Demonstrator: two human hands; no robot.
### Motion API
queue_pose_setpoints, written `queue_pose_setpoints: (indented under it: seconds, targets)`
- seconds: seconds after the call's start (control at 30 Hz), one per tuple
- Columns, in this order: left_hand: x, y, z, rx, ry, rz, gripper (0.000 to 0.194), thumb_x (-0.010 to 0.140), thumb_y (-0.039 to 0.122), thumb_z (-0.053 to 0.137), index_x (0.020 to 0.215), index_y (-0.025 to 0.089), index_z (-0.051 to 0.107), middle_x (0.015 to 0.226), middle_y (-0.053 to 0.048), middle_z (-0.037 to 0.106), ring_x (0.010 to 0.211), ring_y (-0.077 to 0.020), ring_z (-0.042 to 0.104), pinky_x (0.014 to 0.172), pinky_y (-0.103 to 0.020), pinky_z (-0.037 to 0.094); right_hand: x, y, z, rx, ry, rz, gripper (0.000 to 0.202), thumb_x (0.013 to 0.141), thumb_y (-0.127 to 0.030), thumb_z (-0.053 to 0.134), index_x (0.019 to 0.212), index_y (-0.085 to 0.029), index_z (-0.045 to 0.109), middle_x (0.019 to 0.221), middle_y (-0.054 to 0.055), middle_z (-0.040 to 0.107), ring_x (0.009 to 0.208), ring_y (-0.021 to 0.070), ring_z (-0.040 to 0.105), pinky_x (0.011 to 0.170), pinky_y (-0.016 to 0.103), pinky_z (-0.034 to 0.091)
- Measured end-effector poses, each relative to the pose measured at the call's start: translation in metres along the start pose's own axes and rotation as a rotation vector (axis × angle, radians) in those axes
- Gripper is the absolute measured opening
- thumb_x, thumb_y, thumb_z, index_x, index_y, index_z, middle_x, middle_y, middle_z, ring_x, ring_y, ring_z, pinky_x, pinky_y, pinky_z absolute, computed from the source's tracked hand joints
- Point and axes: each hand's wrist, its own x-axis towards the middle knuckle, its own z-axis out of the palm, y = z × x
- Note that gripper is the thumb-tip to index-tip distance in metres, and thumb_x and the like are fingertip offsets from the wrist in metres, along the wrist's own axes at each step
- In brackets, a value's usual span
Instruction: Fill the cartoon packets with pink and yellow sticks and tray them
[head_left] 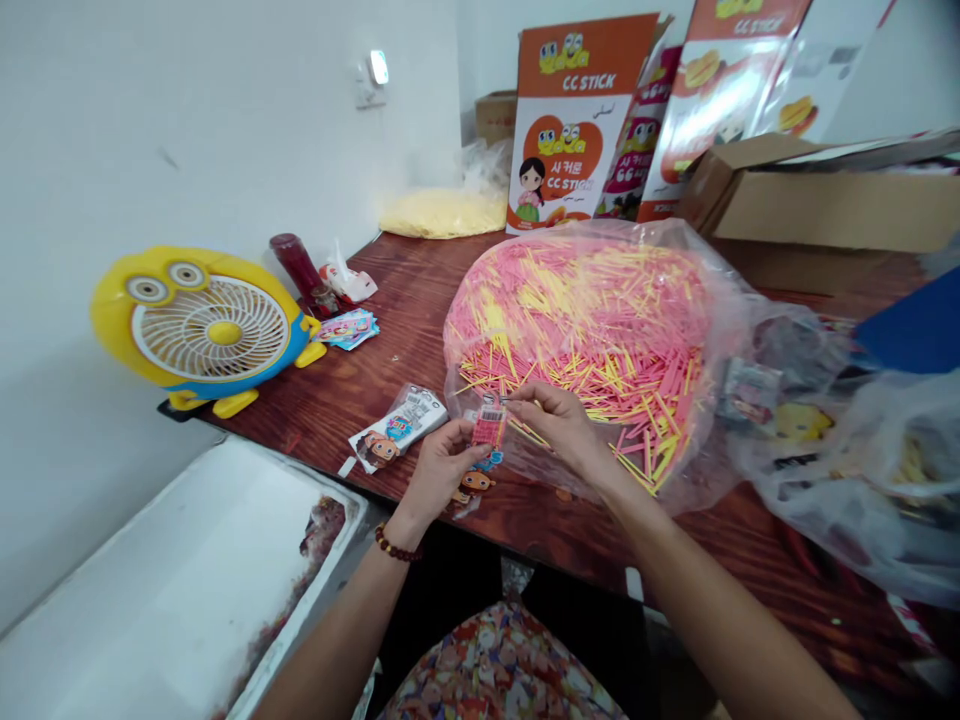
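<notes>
My left hand (441,468) is closed on a small red and white printed packet (490,428) with a barcode, thumb across its lower part. At the packet's top edge, my right hand (556,422) has its fingers pinched together; what they hold is too small to make out. Below the packet, a cartoon-printed wrapper (474,484) lies near the table edge, partly hidden by my left hand. Just left lies a stack of similar printed packets (401,428). Behind my hands spreads a large clear plastic bag (581,330) full of thin pink and yellow sticks.
A yellow minion-shaped fan (223,332) stands at the left by a dark red bottle (298,268), tissues (349,280) and some printed cards (346,328). CC Stick cartons (562,130) and an open cardboard box (832,210) line the back. Plastic bags (862,470) crowd the right.
</notes>
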Motion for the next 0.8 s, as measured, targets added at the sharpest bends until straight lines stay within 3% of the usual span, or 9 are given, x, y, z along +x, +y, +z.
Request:
queue_pose_setpoints:
  seconds: [0.17, 0.37, 0.5, 0.6, 0.8]
  targets:
    - [0.0, -0.001, 0.001, -0.013, -0.005, -0.052, 0.02, 0.074, 0.029, 0.08, 0.086, 0.015, 0.072, 0.08, -0.001, 0.073, 0.072, -0.0133, 0.065, 0.069, -0.024, 0.052, 0.0, -0.022, -0.004, -0.158, -0.145, -0.022, 0.023, 0.08, -0.038, 0.065, 0.067, -0.019, 0.065, 0.06, -0.004, 0.054, 0.058, 0.0111, 0.044, 0.057, 0.025, 0.032]
    - [0.0, 0.005, -0.011, -0.004, 0.026, -0.108, 0.024, 0.072, 0.033, 0.081, 0.086, 0.015, 0.072, 0.081, -0.002, 0.074, 0.068, -0.0124, 0.064, 0.066, -0.023, 0.051, 0.007, -0.024, -0.004, -0.243, -0.092, -0.015, 0.023, 0.077, -0.036, 0.064, 0.061, -0.02, 0.062, 0.054, -0.005, 0.048, 0.055, 0.0108, 0.04, 0.054, 0.025, 0.028]
    - [-0.003, 0.005, -0.036, 0.112, 0.112, -0.145, 0.03, 0.069, 0.036, 0.082, 0.088, 0.015, 0.07, 0.074, 0.0, 0.071, 0.063, -0.0122, 0.062, 0.062, -0.023, 0.049, 0.02, 0.002, 0.005, -0.189, -0.013, 0.064, 0.019, 0.073, -0.035, 0.062, 0.061, -0.019, 0.062, 0.054, -0.005, 0.049, 0.054, 0.0105, 0.04, 0.054, 0.024, 0.028]
    - [-0.007, -0.005, -0.051, 0.312, 0.14, -0.128, 0.027, 0.072, 0.035, 0.076, 0.09, 0.016, 0.071, 0.074, -0.002, 0.072, 0.065, -0.0159, 0.065, 0.064, -0.026, 0.05, 0.03, 0.031, 0.013, -0.324, -0.068, 0.113, 0.017, 0.074, -0.03, 0.059, 0.061, -0.018, 0.063, 0.056, -0.004, 0.05, 0.057, 0.012, 0.044, 0.057, 0.025, 0.029]
    - [-0.015, -0.019, -0.054, 0.889, 0.118, 0.018, 0.021, 0.086, 0.032, 0.06, 0.097, 0.02, 0.073, 0.095, -0.008, 0.078, 0.089, -0.0254, 0.07, 0.082, -0.035, 0.049, 0.033, 0.063, 0.02, -0.665, -0.106, 0.156, 0.016, 0.084, -0.025, 0.054, 0.075, -0.018, 0.066, 0.07, 0.001, 0.062, 0.067, 0.0152, 0.052, 0.06, 0.026, 0.029]
